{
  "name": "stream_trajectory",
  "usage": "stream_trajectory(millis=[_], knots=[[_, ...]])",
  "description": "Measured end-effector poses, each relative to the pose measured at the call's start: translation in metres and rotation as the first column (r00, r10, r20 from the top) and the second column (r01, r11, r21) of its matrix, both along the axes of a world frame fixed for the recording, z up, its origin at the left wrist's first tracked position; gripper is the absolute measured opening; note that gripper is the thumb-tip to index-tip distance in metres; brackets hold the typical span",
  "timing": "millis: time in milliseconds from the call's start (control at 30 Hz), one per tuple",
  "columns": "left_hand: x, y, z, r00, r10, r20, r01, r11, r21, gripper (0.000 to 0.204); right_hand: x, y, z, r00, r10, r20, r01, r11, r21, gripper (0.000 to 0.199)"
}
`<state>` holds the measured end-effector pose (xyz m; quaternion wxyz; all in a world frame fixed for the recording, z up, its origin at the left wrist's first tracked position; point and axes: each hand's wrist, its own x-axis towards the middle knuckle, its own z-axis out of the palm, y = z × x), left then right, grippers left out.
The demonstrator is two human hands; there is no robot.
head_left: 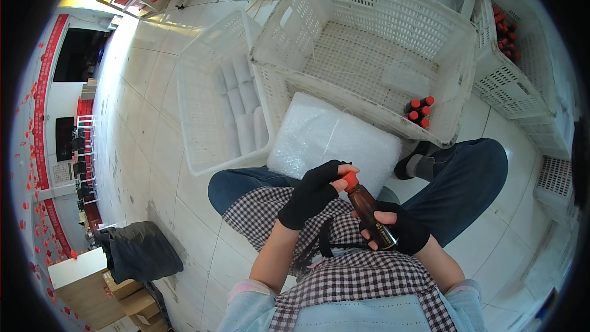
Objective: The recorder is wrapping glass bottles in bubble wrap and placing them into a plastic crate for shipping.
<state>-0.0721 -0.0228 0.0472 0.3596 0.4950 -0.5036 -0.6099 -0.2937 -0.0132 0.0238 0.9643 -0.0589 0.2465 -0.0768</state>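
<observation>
A small dark-brown bottle point(367, 209) with a red cap is tilted above my lap, its cap pointing up and left. My right hand point(402, 229), in a black fingerless glove, is wrapped round its lower body. With thumb and fingers, my left hand point(316, 192), gloved the same way, pinches the red cap point(351, 179). Just beyond my hands lies a stack of bubble wrap point(332, 141). Several red-capped bottles point(418, 112) stand in the near right corner of the large white crate point(362, 80).
A white basket point(190, 117) on the left holds several wrapped bundles point(239, 98). At the right, another crate point(513, 89) contains more red-capped bottles point(504, 34). A dark cloth-covered item point(144, 250) and cardboard boxes point(132, 298) are on the tiled floor at lower left.
</observation>
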Motion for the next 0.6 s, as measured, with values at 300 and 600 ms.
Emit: stream_trajectory(millis=[300, 600], knots=[[-0.0025, -0.0024, 0.0014, 0.999, -0.007, 0.052, 0.006, 1.0, 0.01, 0.028, -0.001, -0.0024, 0.0011, 0.997, -0.029, 0.078, 0.027, 0.999, 0.034, 0.055], [-0.0018, -0.0025, 0.0037, 0.999, 0.001, 0.043, 0.0, 1.0, -0.007, 0.034, 0.0015, -0.0029, 0.008, 0.999, -0.049, -0.012, 0.049, 0.999, 0.024, 0.044]])
